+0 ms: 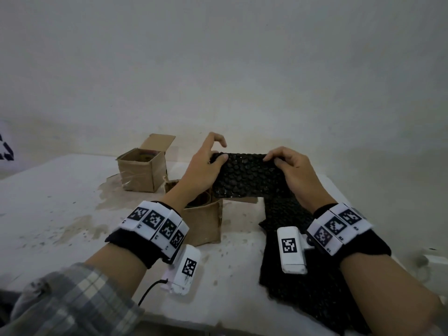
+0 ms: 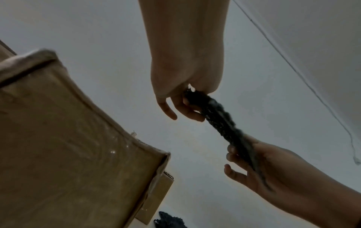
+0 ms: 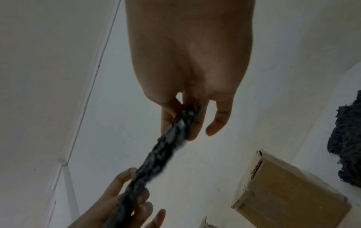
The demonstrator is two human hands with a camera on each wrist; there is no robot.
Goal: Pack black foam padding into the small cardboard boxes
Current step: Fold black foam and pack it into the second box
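A black bumpy foam sheet hangs flat above the table, held by its two upper corners. My left hand pinches the left corner and my right hand pinches the right one. The left wrist view has the foam sheet edge-on between the left hand and the right hand. A small open cardboard box stands just below the sheet's left end, partly hidden by my left wrist. A second open box with its flap raised stands farther back on the left, with something inside it.
More black foam lies in a pile on the white table under my right forearm, running toward the front edge. The table top is stained. A pale wall stands close behind the table. A black cable leads from the left wrist camera.
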